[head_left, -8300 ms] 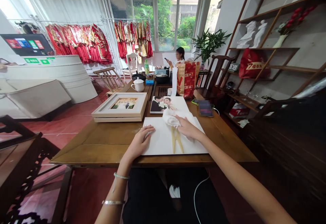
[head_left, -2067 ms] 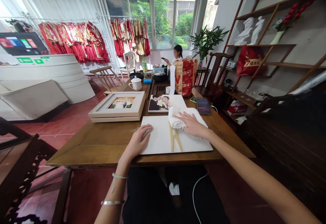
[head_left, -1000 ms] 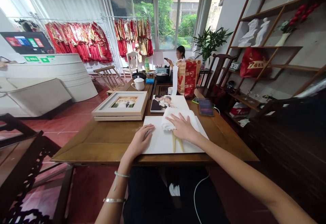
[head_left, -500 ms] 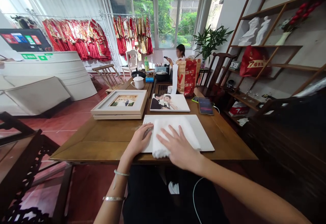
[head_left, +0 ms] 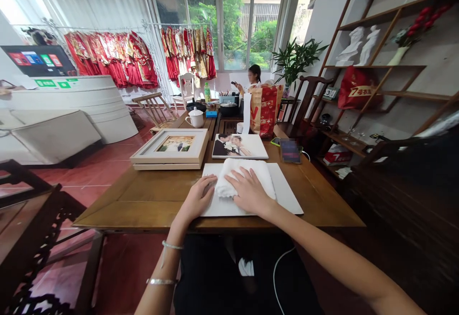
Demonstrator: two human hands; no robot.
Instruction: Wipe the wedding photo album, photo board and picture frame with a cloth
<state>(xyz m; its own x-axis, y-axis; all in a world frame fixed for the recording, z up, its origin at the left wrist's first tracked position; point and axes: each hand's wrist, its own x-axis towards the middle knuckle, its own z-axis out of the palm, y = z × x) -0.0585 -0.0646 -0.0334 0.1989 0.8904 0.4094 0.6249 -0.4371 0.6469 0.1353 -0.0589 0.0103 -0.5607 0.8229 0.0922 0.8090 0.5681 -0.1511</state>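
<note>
A white board point(head_left: 287, 195), perhaps a picture panel lying face down, is flat near the table's front edge. Across its middle lies a folded white towel point(head_left: 225, 188). My right hand point(head_left: 249, 191) presses flat on the towel, fingers spread over its upper part. At the board's left side rests my left hand point(head_left: 199, 195), open, its fingertips on the board close to the towel's left edge. The board's face below the towel is hidden.
Behind the board lie a photo panel point(head_left: 256, 145) of a couple and, to its left, stacked wooden picture frames point(head_left: 168, 162). A phone point(head_left: 290, 150) is on the right. Farther back stand a lidded white cup point(head_left: 195, 118), a paper bag point(head_left: 265, 112) and a seated person point(head_left: 254, 77).
My right hand has slid forward across the board, taking the towel with it away from the front edge. My left hand stays at the board's left side.
</note>
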